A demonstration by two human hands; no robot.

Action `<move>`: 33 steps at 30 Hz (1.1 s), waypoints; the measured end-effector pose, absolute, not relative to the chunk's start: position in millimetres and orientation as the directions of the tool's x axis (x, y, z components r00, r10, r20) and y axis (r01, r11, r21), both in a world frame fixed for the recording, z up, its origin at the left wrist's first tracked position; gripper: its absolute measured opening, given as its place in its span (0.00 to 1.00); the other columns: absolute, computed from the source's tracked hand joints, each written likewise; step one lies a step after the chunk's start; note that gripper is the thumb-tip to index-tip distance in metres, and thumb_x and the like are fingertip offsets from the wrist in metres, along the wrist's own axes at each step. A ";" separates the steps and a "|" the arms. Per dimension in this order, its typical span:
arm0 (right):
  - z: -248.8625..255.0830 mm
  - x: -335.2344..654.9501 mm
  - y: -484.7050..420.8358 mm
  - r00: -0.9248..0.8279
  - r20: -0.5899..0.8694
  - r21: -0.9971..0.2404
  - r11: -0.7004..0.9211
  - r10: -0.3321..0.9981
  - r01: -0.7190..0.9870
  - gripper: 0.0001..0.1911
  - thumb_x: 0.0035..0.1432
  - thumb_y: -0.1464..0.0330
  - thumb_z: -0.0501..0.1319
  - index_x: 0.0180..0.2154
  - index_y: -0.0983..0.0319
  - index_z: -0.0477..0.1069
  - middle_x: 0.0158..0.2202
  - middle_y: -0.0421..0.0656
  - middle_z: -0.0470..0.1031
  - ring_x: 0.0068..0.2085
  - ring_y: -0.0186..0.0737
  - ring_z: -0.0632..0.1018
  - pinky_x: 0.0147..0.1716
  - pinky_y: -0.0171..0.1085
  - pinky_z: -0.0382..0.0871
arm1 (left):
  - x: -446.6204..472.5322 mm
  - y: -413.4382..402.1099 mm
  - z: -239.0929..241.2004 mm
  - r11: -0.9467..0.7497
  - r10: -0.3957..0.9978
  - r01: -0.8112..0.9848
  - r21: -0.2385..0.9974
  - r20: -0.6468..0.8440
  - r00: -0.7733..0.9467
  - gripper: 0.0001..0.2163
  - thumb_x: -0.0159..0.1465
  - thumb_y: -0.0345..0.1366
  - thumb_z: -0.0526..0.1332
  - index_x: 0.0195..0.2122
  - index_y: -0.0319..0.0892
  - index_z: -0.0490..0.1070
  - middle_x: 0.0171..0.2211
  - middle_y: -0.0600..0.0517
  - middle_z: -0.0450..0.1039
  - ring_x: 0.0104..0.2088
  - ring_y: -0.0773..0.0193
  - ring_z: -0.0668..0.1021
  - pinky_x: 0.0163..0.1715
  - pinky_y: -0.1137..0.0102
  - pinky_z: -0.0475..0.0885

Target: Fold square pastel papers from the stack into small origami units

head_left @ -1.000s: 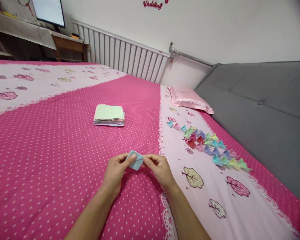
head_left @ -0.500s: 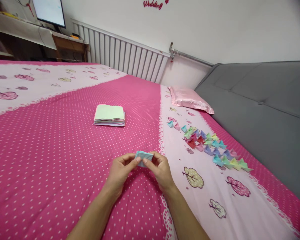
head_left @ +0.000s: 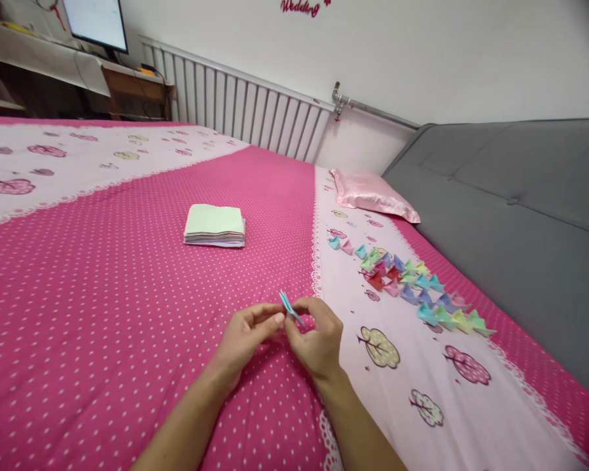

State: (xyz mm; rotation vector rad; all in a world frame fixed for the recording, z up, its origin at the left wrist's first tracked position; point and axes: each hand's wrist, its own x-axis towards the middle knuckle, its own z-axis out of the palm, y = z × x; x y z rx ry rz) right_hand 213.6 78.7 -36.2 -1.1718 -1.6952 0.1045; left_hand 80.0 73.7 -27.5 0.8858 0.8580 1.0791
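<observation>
A small piece of folded light-blue paper (head_left: 288,304) stands nearly edge-on between my hands, its layers showing at the upper end. My right hand (head_left: 319,337) pinches it between thumb and curled fingers. From the other side, my left hand (head_left: 245,337) has its thumb and fingertips drawn together against the paper's left face. The left thumb's tip is visible; part of the left fingers is hidden behind it. Both hands are just above the pink dotted bedspread (head_left: 127,314).
A stack of coloured paper sheets (head_left: 214,226), pale green on top, lies beyond my hands. Several small folded paper boats (head_left: 407,281) stand in rows at the right. Farther off are a pink pillow (head_left: 373,195), a grey headboard (head_left: 510,170), a radiator (head_left: 235,98) and a monitor (head_left: 95,25).
The folded blue paper has turned from showing its flat face to nearly edge-on. My right fingers have curled around it, and my left thumb has come off its front face.
</observation>
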 end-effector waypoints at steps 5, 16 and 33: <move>-36.7 213.5 75.9 -0.102 0.769 -0.351 0.550 0.631 0.757 0.07 0.47 0.76 0.58 0.30 0.59 0.70 0.28 0.43 0.73 0.32 0.40 0.71 0.34 0.38 0.62 | 79.2 74.0 -26.7 0.221 0.949 -0.432 0.874 -0.089 0.303 0.14 0.54 0.38 0.63 0.41 0.39 0.73 0.39 0.45 0.75 0.35 0.63 0.76 0.37 0.71 0.68; -32.7 212.8 78.5 -0.233 0.726 -0.348 0.638 0.647 0.687 0.14 0.46 0.76 0.60 0.35 0.54 0.74 0.44 0.42 0.71 0.47 0.46 0.66 0.46 0.46 0.60 | 71.4 80.9 -35.6 0.260 0.957 -0.473 0.842 -0.157 0.245 0.12 0.56 0.42 0.60 0.32 0.38 0.74 0.27 0.50 0.75 0.28 0.67 0.72 0.32 0.73 0.65; -28.7 230.9 90.7 -0.403 0.447 -0.696 0.593 0.799 0.404 0.13 0.45 0.74 0.65 0.32 0.50 0.76 0.52 0.39 0.66 0.53 0.43 0.63 0.51 0.48 0.57 | 63.2 79.9 -37.1 0.338 0.910 -0.274 0.901 -0.238 0.340 0.12 0.55 0.42 0.60 0.24 0.38 0.73 0.21 0.52 0.71 0.21 0.69 0.68 0.25 0.75 0.60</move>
